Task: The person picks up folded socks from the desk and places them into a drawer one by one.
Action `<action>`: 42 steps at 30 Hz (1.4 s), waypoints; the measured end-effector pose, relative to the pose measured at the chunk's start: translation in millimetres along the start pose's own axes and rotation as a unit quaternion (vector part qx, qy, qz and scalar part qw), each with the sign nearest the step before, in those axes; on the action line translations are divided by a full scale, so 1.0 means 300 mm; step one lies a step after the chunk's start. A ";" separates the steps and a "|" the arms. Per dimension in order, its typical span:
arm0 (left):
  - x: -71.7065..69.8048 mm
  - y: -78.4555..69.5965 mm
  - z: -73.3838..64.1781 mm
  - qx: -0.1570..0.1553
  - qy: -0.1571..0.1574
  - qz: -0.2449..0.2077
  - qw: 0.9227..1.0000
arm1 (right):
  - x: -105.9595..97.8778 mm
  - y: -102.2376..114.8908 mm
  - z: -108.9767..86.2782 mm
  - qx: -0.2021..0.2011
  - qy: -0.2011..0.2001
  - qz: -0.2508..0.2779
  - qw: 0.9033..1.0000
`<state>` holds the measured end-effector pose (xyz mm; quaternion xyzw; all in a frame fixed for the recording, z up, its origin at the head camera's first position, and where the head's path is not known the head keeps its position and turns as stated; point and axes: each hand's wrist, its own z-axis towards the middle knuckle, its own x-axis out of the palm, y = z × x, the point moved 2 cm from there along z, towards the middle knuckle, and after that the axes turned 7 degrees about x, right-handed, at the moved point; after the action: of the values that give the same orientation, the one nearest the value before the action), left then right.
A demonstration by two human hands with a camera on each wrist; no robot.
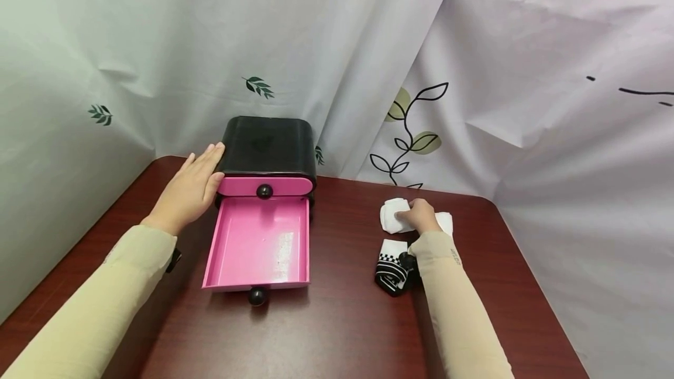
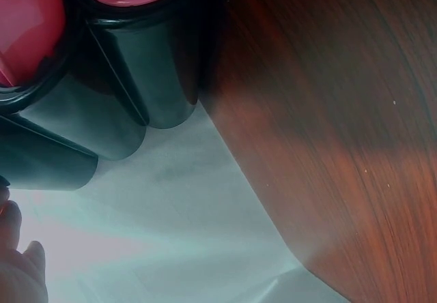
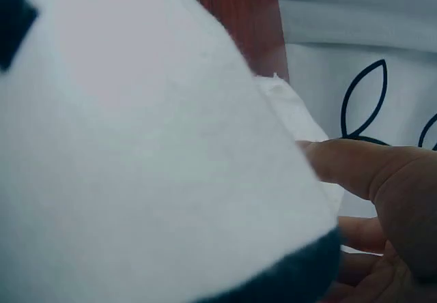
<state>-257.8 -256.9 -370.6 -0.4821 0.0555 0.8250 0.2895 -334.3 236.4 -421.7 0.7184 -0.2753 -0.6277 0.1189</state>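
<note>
A pick-up seems in hand — right hand (image 1: 423, 216) pinching the white cloth (image 1: 391, 216) on the counter (image 1: 347, 244) right of the drawer (image 1: 262, 244), left hand (image 1: 188, 189) straight-fingered against the cabinet (image 1: 267, 148) — calling for a secure lift.

In the head view, a table (image 1: 342, 332) lies toward 6 o'clock, a cloth (image 1: 337, 45) hangs toward 12, its printed vine (image 1: 409, 135) at 2.

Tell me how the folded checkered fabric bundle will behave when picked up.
The folded black-and-white checkered fabric bundle is probably floppy, since it looks like soft cloth. It could loosen, as no tie shows round its folds. Rolling seems unlikely: it lies flattish.
</note>
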 end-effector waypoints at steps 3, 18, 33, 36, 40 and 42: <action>0.000 0.000 0.000 -0.001 0.000 0.000 1.000 | 0.004 -0.010 0.003 0.003 0.001 0.018 1.000; 0.001 -0.001 0.002 0.000 -0.001 -0.001 1.000 | 0.020 -0.020 0.001 0.048 0.044 0.170 0.983; 0.000 0.000 0.000 0.000 -0.003 0.000 1.000 | 0.013 0.028 -0.057 0.053 0.059 0.261 0.962; 0.000 -0.001 0.000 0.000 -0.003 -0.001 1.000 | 0.008 0.039 -0.080 0.054 0.061 0.279 0.957; 0.001 -0.001 0.000 0.000 -0.003 -0.002 1.000 | 0.002 0.055 -0.112 0.053 0.058 0.310 0.948; 0.003 -0.001 0.000 0.000 -0.002 -0.002 1.000 | 0.000 0.062 -0.127 0.055 0.053 0.327 0.942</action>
<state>-258.0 -256.3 -371.2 -0.4805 0.0539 0.8256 0.2910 -302.0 214.6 -405.0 0.6267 -0.5221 -0.4990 0.2928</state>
